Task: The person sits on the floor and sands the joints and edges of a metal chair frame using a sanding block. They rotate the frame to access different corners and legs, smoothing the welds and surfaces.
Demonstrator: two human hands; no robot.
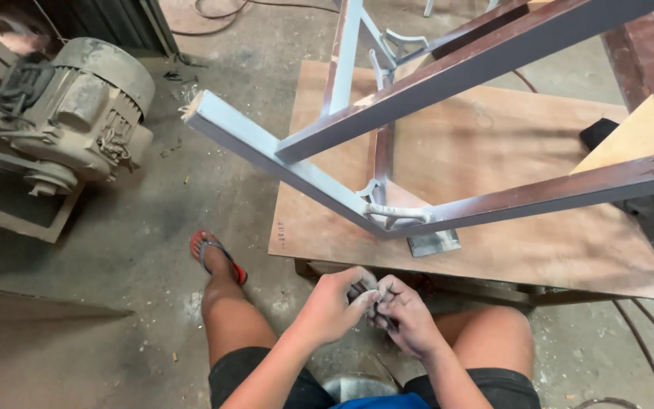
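My left hand point(336, 304) and my right hand point(406, 318) meet in front of my knees, fingers curled together around a small dark piece point(366, 297) that I cannot make out. Both hands are smeared grey. Just beyond them a low plywood board point(493, 182) carries a welded metal frame point(387, 129) of square tube, partly coated pale grey and partly bare reddish-brown. The frame's nearest corner joint point(387, 216) has a small curved bracket and lies a short way above my hands.
A dusty electric motor point(77, 106) sits on a stand at the left. My left foot wears a red sandal point(217, 256) on the concrete floor. A wooden block point(630, 140) and a black object point(598, 132) rest at the board's right. Cables trail on the floor at right.
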